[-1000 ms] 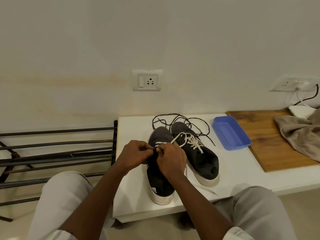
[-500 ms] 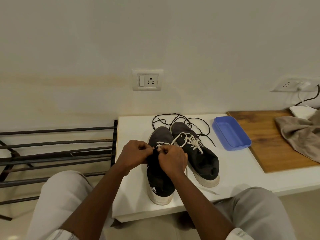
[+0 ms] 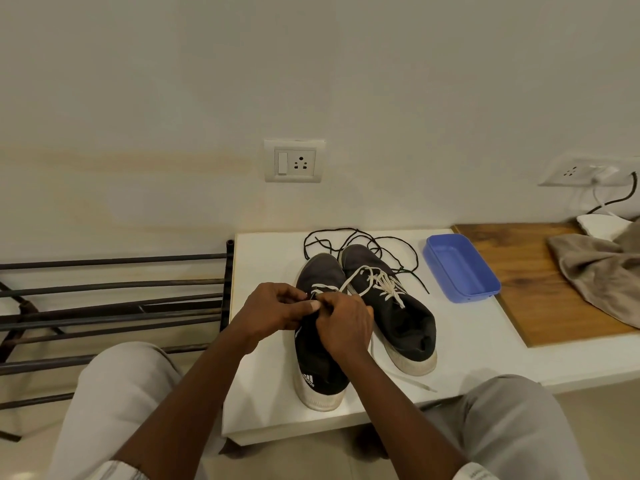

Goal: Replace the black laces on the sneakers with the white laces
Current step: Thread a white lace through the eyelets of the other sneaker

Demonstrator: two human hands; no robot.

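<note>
The sneakers [image 3: 401,317] are showing matt dark cloth uppers over scuffed off-white rubbery soles. The white laces [image 3: 384,282] are looking flat and woven, the black laces [image 3: 372,242] thin cord. The blue tray [image 3: 460,271] is gleaming, smooth plastic; the board [image 3: 526,271] is showing wood grain; the rack [image 3: 110,282] is looking like dull metal.

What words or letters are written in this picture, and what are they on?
"adidas": small white letters under a striped logo, upside down in this view, on the heel of the left black fabric sneaker with a white sole.
Tiny dark print on the white sleeve cuff at the bottom right: too blurred to read.
White plastic wall socket: no words on it.
</note>
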